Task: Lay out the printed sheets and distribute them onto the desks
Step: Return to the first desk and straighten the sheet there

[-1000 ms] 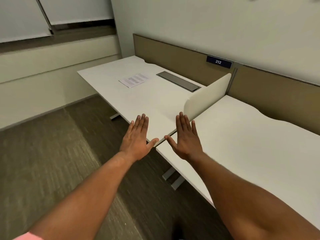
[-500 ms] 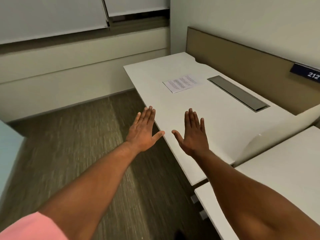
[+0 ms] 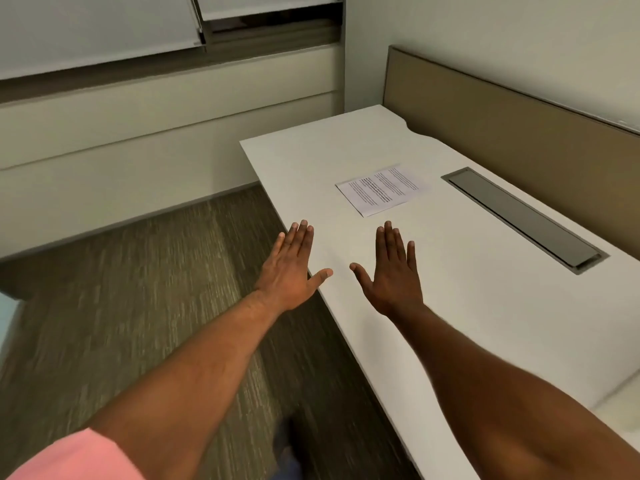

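Head view: L hand (image 3: 292, 268) is spread flat, fingers straight, empty, over the front edge of the white desk (image 3: 467, 306). R hand (image 3: 393, 275) likewise flat and empty, above the desk. Printed sheet (image 3: 381, 188) lies mid-desk, beyond both hands, near the cable tray (image 3: 523, 220).

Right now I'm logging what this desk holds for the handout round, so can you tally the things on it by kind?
Printed sheet: 1
Grey cable tray lid set in the white desk: 1
Total: 2
Left hand and right hand are open and hold nothing.
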The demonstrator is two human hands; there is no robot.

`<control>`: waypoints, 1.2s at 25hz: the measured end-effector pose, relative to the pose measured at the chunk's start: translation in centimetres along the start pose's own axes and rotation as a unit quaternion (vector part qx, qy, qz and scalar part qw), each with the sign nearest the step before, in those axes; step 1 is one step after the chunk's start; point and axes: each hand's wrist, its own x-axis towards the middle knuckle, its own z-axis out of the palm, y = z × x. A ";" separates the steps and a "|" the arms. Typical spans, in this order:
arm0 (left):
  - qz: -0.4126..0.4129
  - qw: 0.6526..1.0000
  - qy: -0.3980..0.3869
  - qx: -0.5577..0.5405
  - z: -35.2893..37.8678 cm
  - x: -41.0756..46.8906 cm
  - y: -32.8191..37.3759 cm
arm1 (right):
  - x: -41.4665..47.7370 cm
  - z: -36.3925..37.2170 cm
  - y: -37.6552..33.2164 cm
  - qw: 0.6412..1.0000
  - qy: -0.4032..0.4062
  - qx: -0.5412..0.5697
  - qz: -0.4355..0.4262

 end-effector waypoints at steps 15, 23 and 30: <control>0.205 0.977 -0.034 -0.038 7.3 31.7 -9.9 | 19.5 9.1 1.8 0.970 0.061 -0.036 0.233; 0.200 0.973 -0.101 -0.051 12.1 42.7 -10.6 | 26.5 14.2 4.2 0.944 0.011 -0.024 0.329; 0.172 0.960 -0.181 -0.131 16.5 50.4 -8.9 | 29.6 17.3 5.5 0.909 -0.025 -0.042 0.414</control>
